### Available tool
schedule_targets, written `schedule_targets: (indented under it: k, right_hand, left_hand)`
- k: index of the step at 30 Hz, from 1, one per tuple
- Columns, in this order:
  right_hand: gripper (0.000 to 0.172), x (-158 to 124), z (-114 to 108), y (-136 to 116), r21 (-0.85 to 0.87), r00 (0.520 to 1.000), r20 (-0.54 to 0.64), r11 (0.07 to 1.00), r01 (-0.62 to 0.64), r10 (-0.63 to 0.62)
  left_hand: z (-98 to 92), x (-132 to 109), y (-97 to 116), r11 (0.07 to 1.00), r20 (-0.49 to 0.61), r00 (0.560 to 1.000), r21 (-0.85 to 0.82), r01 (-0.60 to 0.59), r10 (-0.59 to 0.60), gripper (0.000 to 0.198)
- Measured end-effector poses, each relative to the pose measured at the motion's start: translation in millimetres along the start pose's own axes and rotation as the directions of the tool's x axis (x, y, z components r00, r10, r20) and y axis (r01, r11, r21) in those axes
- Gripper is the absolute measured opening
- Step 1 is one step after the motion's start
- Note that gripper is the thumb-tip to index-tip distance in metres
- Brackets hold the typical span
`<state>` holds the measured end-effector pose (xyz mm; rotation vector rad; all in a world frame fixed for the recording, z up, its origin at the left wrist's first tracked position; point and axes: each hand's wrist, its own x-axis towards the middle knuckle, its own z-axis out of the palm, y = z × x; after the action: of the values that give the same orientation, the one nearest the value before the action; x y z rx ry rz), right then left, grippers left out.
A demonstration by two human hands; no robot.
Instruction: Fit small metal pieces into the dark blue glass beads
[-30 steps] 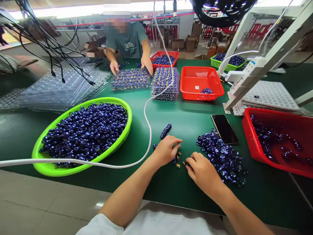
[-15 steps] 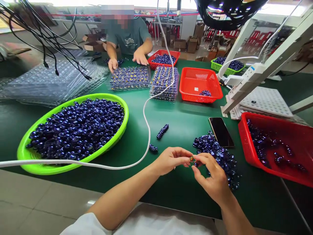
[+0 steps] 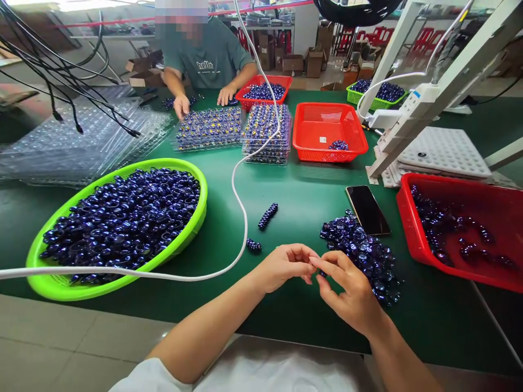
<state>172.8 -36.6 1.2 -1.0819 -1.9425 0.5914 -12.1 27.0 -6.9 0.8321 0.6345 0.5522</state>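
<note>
Meeting low in the centre of the frame, the left hand (image 3: 281,268) has thumb and index drawn narrow; whether they grip anything is hidden. Just right of those tips, a small dark piece (image 3: 322,274) shows between the right hand's (image 3: 347,286) thumb and fingers, which appear closed lightly on it. That right hand is nearer to it; its long axis cannot be told.

Across the green table (image 3: 294,190), a basket (image 3: 204,190) of dark rings fills the left, then a white cable (image 3: 246,223), two short rows of rings (image 3: 268,216), the longer tilting up to the right, a loose pile (image 3: 362,253) beside the right hand, a phone (image 3: 368,210) and a red tub (image 3: 412,234) at the right edge.

Beyond, clear sheets (image 3: 93,141) lie upper left, a co-worker (image 3: 204,60) sits upper centre, and a white post (image 3: 449,87) slants upper right.
</note>
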Motion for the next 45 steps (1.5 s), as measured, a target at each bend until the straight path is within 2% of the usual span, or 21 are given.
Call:
schedule_targets:
  k: [6, 9, 16, 20, 23, 27, 31, 34, 37, 39, 40, 42, 43, 45]
  right_hand:
    - [0.058, -1, -1, 0, -0.044, 0.998, -0.048, 0.998, 0.043, -0.045]
    - [0.049, 0, -2, -1, -0.064, 0.995, -0.092, 0.997, 0.041, -0.047]
    - [0.019, -2, -6, -4, -0.063, 0.997, -0.079, 0.998, -0.012, 0.007]
    - [0.021, -2, -9, -5, 0.024, 0.988, -0.125, 0.996, -0.090, 0.092]
    - [0.024, -1, -11, -6, 0.142, 0.984, -0.035, 0.975, -0.169, 0.176]
    - [0.012, -1, -13, -6, 0.296, 0.955, 0.145, 0.910, -0.291, 0.258]
    - [0.011, -1, -13, -5, 0.354, 0.940, 0.202, 0.875, -0.331, 0.274]
    - [0.012, -3, -12, -3, 0.335, 0.934, 0.239, 0.880, -0.336, 0.266]
    - [0.010, -6, -11, 1, 0.269, 0.935, 0.241, 0.907, -0.323, 0.261]
    - [0.008, -9, -11, 3, 0.210, 0.940, 0.205, 0.925, -0.316, 0.274]
    - [0.008, -9, -11, 3, 0.180, 0.943, 0.182, 0.933, -0.312, 0.280]
    - [0.008, -10, -11, 3, 0.128, 0.948, 0.147, 0.945, -0.301, 0.283]
    - [0.008, -10, -11, 3, 0.108, 0.951, 0.136, 0.950, -0.294, 0.278]
    - [0.009, -9, -10, 1, 0.082, 0.956, 0.125, 0.958, -0.276, 0.265]
  left_hand:
    - [1.7, -2, 2, 0.999, -0.013, 0.999, -0.023, 0.043, -0.043, 0.030]
    - [2.8, -3, 4, 0.998, -0.026, 0.999, -0.043, 0.037, -0.038, 0.032]
    - [5.6, -4, 4, 0.995, -0.138, 0.987, -0.036, -0.088, 0.083, 0.030]
    - [10.3, -6, 2, 0.990, -0.157, 0.978, -0.005, -0.138, 0.135, 0.029]
    - [13.8, -8, 1, 0.981, -0.145, 0.970, 0.002, -0.196, 0.194, 0.027]
    - [17.8, -13, -1, 0.952, -0.155, 0.943, 0.134, -0.275, 0.294, 0.027]
    - [24.1, -22, -6, 0.890, -0.156, 0.915, 0.339, -0.305, 0.373, 0.027]
    - [26.6, -28, -9, 0.837, -0.127, 0.899, 0.438, -0.329, 0.420, 0.027]
    - [17.4, -36, -4, 0.730, -0.047, 0.881, 0.581, -0.359, 0.470, 0.029]
    - [1.6, -43, 3, 0.571, -0.046, 0.844, 0.755, -0.321, 0.535, 0.034]
    - [-8.7, -47, 8, 0.462, -0.071, 0.813, 0.849, -0.254, 0.578, 0.037]
    - [-31.3, -53, 16, 0.248, -0.140, 0.767, 0.968, -0.026, 0.626, 0.039]
    - [-42.0, -56, 20, 0.159, -0.158, 0.764, 0.985, 0.073, 0.626, 0.037]
    - [-59.2, -59, 23, 0.013, -0.138, 0.803, 0.987, 0.160, 0.579, 0.026]
